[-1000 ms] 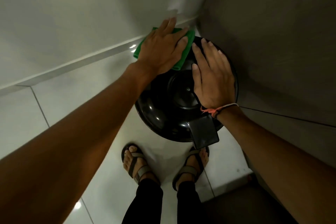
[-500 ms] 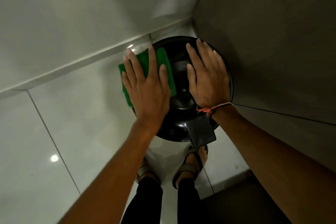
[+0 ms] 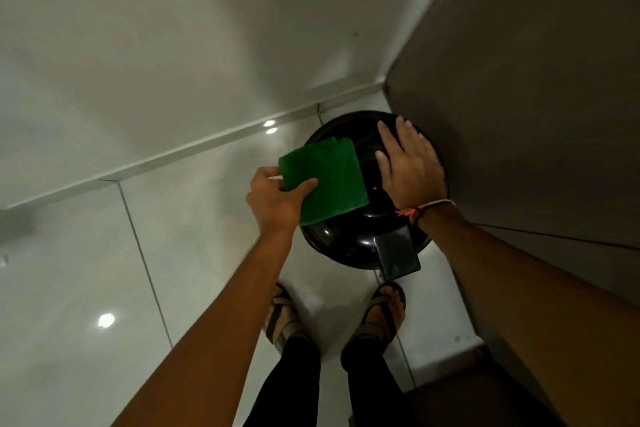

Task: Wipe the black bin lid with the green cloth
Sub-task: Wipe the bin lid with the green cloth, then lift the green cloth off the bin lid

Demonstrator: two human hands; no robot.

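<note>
The round, glossy black bin lid sits in the corner of the room below me. A folded green cloth lies over the lid's left half. My left hand pinches the cloth's near left edge between thumb and fingers, beside the lid's left rim. My right hand lies flat with fingers spread on the lid's right half, an orange string around the wrist. A black pedal tab sticks out from the lid's near edge.
A white wall with a skirting board stands behind the bin, and a grey panel closes in the right side. Glossy white floor tiles spread to the left. My two sandalled feet stand just in front of the bin.
My left hand was flat on the cloth, pressing it on the lid's far and then left side. Now it has drawn back to the left rim and pinches the cloth's edge. The right hand stays on the lid.
</note>
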